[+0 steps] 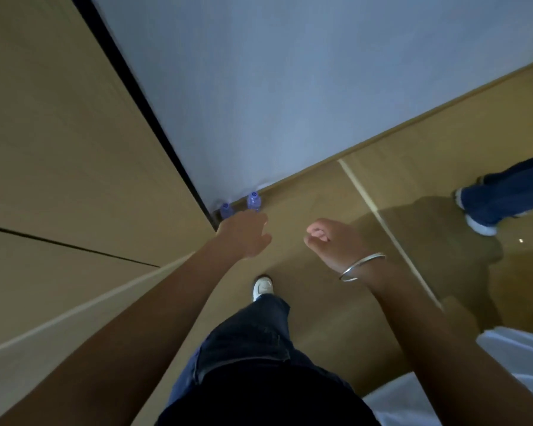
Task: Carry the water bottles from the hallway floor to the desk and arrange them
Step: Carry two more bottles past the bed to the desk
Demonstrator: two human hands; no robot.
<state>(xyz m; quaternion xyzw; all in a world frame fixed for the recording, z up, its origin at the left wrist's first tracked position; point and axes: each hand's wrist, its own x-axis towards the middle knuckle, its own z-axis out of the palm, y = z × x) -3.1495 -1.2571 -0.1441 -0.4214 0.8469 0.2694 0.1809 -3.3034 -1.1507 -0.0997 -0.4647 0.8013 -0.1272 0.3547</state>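
Note:
Two clear water bottles with blue caps stand upright on the wooden floor in the corner, against the pale wall. The left bottle (225, 210) is closest to the corner and the right bottle (254, 200) stands beside it. My left hand (243, 233) reaches toward them, its fingers extended just in front of the bottles and holding nothing; I cannot tell whether it touches them. My right hand (331, 242), with a silver bangle on its wrist, hangs to the right with loosely curled fingers and is empty.
A tan wooden cabinet panel (59, 149) fills the left side, ending at a dark vertical edge by the corner. A mirror panel (443, 195) on the right reflects legs in blue trousers. My own leg and white shoe (262, 287) are below. White fabric (511, 364) lies at the lower right.

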